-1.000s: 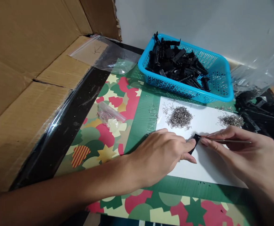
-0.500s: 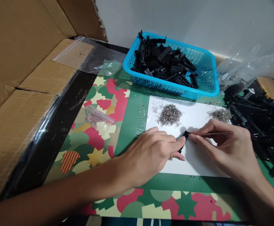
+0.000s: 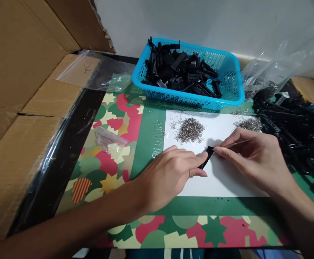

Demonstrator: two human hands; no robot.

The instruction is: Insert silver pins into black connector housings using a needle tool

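Black part: pinched by finger and thumb of the left hand, over the white paper.
Thin stick: pinched in the right hand, tip by the part's far end.
Stick's back end: now swung farther from the person, but the tip stays there, so the same spot seems to get the work.
Metal bits: piled just past the grip.
Blue basket: farther past, with black pieces inside.
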